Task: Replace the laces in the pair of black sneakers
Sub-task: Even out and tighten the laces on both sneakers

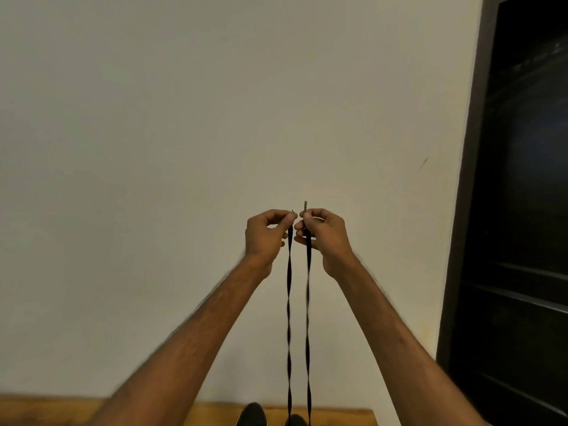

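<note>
Both hands are raised in front of a pale wall [215, 103], side by side and almost touching at the fingertips. The left hand [266, 238] pinches one end of a black lace [289, 302] between thumb and forefinger, its other fingers curled in beneath. The right hand [325, 238] pinches the other end the same way. The right end's tip [305, 206] stands upright, clear above the fingers, while only a sliver of the left end's tip [293, 212] shows above the left thumb. From the two pinches the lace runs straight down as two strands, long axis vertical, close together and nearly parallel. Both are flat and twisted along their length, the left one more plainly. They reach the bottom edge of the view, where the toe of one black sneaker [252, 415] and part of a second one [295, 420] rest on a wooden table [61, 410]. The strands drop toward the second sneaker, though where they meet it cannot be seen. A dark door [522, 210] fills the right side.
</note>
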A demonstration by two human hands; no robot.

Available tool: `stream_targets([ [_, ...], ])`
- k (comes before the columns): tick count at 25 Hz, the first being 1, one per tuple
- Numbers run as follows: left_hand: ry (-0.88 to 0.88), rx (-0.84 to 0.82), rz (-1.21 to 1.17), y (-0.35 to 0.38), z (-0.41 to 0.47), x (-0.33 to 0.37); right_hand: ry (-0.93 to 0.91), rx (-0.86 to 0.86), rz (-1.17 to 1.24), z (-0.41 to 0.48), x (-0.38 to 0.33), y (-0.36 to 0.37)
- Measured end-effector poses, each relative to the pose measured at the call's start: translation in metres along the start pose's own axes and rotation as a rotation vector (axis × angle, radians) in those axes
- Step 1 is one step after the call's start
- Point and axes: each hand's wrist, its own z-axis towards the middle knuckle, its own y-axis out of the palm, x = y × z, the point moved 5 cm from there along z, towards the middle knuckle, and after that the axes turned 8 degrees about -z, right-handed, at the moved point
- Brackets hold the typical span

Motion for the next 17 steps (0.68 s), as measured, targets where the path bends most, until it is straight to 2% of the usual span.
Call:
stream_targets([
  [4, -0.027, 0.038, -0.052, 0.001, -0.002, 0.006, 0.041, 0.027, -0.037, -0.008, 0.009, 0.001],
  [12, -0.009, -0.003, -0.023, 0.001, -0.003, 0.008, -0.012, 0.045, -0.079, -0.01, 0.008, -0.005],
  [15, -0.086, 0.026, -0.063, -0.022, -0.009, -0.016, 0.004, 0.039, -0.16, -0.017, 0.038, -0.024],
  [17, -0.181, 0.044, -0.122, -0.045, -0.019, -0.05, 0.077, 0.052, -0.222, -0.027, 0.085, -0.045],
])
